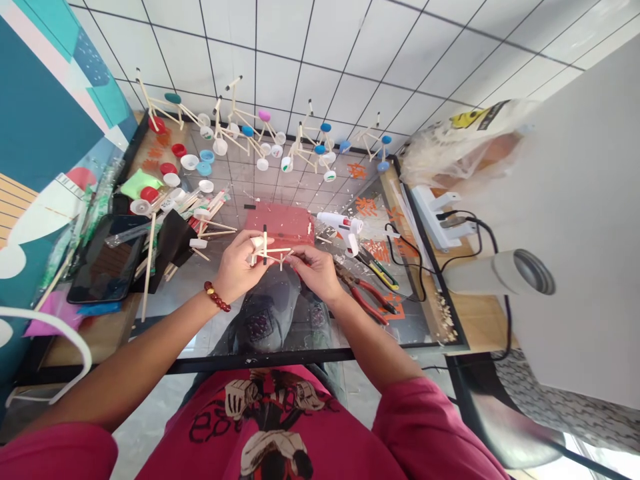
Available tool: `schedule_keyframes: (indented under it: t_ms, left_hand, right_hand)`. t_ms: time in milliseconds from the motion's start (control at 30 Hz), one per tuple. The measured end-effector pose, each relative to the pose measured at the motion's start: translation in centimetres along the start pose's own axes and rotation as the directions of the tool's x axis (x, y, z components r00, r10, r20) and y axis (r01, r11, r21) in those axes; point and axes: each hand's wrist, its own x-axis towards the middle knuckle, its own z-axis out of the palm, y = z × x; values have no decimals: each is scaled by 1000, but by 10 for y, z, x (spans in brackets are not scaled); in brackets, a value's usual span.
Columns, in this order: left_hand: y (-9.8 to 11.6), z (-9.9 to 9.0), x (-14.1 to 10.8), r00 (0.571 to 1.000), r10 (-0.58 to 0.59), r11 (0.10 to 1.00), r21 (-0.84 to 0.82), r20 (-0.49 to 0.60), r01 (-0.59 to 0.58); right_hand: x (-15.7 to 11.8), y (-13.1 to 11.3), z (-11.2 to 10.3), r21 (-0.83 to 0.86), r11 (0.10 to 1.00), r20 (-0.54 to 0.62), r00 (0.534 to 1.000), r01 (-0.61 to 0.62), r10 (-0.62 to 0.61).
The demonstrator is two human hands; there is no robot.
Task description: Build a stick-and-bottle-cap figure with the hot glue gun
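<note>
My left hand (241, 268) is closed around a small model bicycle frame (274, 251) of pale wooden sticks, with a black-ended crossbar upright at its left end. From the other side, my right hand (317, 272) pinches the frame's right end, where a short stick points down. Part of the frame is hidden by the left fingers. Just beyond my hands a red board (280, 219) lies on the glass table. A white hot glue gun (341, 228) rests to the right of the board.
Several stick bicycles with bottle-cap wheels, one with a pink seat (264, 116), line the back wall. Bottle caps, loose sticks (150, 267) and a phone (107, 257) lie left. Red-handled pliers (367, 300), a cutter knife (383, 272) and cables lie right, near a power strip (435, 217).
</note>
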Motion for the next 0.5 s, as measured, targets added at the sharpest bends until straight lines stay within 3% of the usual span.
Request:
schedule_keyframes:
  t_ms: [500]
  left_hand:
    - [-4,-4,10,994,-16,984,-177,109,35]
  right_hand:
    - [0,0,-2,-67,993,12,995,95,-94]
